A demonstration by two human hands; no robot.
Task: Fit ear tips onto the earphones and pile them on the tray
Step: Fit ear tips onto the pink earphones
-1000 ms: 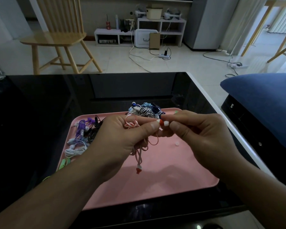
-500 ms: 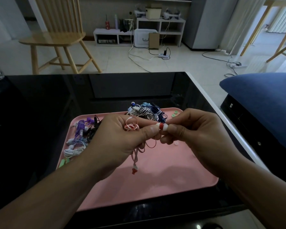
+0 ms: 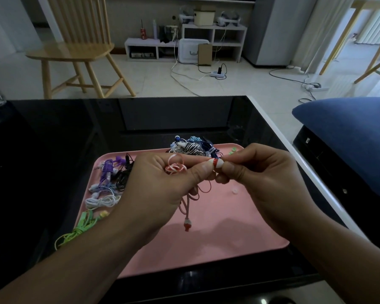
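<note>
earphone (image 3: 215,162), red and white, pinched between my left hand (image 3: 162,189) and right hand (image 3: 261,185) grip above the pink tray (image 3: 228,238).

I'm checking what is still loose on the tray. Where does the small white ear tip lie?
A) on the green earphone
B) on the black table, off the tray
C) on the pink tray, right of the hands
C: the loose white ear tip lies on the bare pink tray, beside the right hand.
</note>
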